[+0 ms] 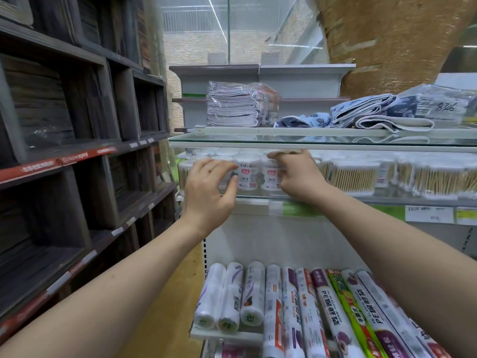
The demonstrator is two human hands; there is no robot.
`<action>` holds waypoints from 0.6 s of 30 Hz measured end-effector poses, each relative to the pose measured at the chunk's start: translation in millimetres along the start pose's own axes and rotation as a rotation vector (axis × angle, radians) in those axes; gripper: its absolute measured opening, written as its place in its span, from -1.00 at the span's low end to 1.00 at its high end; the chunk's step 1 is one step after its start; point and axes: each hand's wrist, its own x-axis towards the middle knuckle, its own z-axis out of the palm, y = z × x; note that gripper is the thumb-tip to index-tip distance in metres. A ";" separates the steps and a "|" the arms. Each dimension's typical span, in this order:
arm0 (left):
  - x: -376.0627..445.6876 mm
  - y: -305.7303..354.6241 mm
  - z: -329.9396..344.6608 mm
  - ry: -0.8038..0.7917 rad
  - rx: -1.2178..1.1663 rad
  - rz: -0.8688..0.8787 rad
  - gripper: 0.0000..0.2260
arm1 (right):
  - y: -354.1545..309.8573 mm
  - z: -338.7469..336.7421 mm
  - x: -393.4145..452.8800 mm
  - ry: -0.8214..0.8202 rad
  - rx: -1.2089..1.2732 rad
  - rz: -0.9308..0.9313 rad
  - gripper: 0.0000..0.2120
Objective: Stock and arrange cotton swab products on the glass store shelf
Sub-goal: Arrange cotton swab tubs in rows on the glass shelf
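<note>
Dark wooden shelving with red price strips runs down the left side of a store aisle, and a white display unit with glass shelves stands straight ahead. On the upper glass shelf lie folded cloths in clear bags and a loose pile of blue patterned cloths. Below it, the lower glass shelf carries the cotton swab products: round tubs at the left end and, further right, clear rectangular packs of wooden-stick swabs.

Both bare arms reach up to the row of tubs. The left hand has its fingers curled around a round tub that is mostly hidden behind it, thumb on the right side of the tub; that grip looks loose, wrapped rather than squeezed. Just beside it stands a labelled cotton swab tub, upright at the shelf's front edge. The right hand has its fingers bent around the next tub, with the forefinger lying across its top rim; this grip holds the tub at its right side. More tubs stand in rows behind these, blurred.

A green and white price rail runs along the shelf front. On the bottom shelf, rolls of plastic wrap and bags lie side by side.
</note>
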 end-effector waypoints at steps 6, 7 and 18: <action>-0.6 6.8 12.0 -0.053 0.039 -0.080 -0.78 | 6.3 -3.2 0.2 -0.001 -0.021 -0.042 -0.40; -0.8 7.8 13.5 -0.060 0.043 -0.091 -0.78 | 6.6 -3.3 -0.1 -0.009 -0.025 -0.056 -0.39; -7.9 13.9 23.0 -0.119 0.028 -0.117 -0.77 | 44.7 -17.9 -22.8 0.238 -0.127 -0.119 -0.66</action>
